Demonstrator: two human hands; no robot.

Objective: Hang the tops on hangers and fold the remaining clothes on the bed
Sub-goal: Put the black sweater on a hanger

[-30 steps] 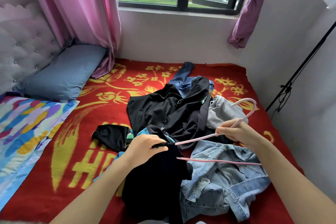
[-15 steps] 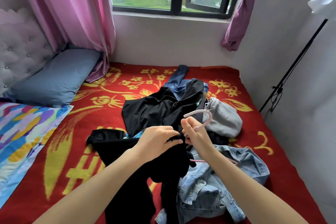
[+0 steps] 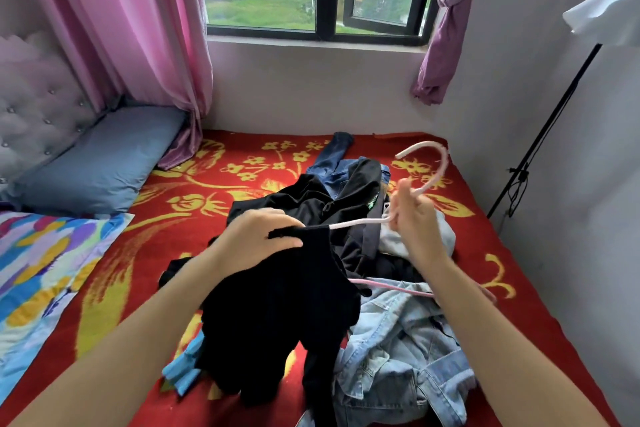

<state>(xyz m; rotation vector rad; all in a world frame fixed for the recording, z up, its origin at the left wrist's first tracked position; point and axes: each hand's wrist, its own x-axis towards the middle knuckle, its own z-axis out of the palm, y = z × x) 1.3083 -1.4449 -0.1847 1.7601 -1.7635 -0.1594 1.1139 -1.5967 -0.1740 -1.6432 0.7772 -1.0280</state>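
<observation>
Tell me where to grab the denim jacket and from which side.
Probably pinch a raised fold in the near half of the denim jacket, coming down from the near side. It lies crumpled; the black top hangs over its left part and the pink hanger crosses its far edge.

Only two arms of the person show, and both are bare along their whole visible length. The left forearm point(image 3: 138, 340) fills the lower left of the frame, broad at the bottom edge and narrowing to the wrist, and ends at the left hand point(image 3: 256, 239) near the centre, whose knuckles and thumb are fairly sharp. The right forearm point(image 3: 502, 340) comes in from the lower right corner with the same taper. The right hand point(image 3: 415, 229), right of centre, is smeared by blur, so its fingers are hard to tell apart.
</observation>
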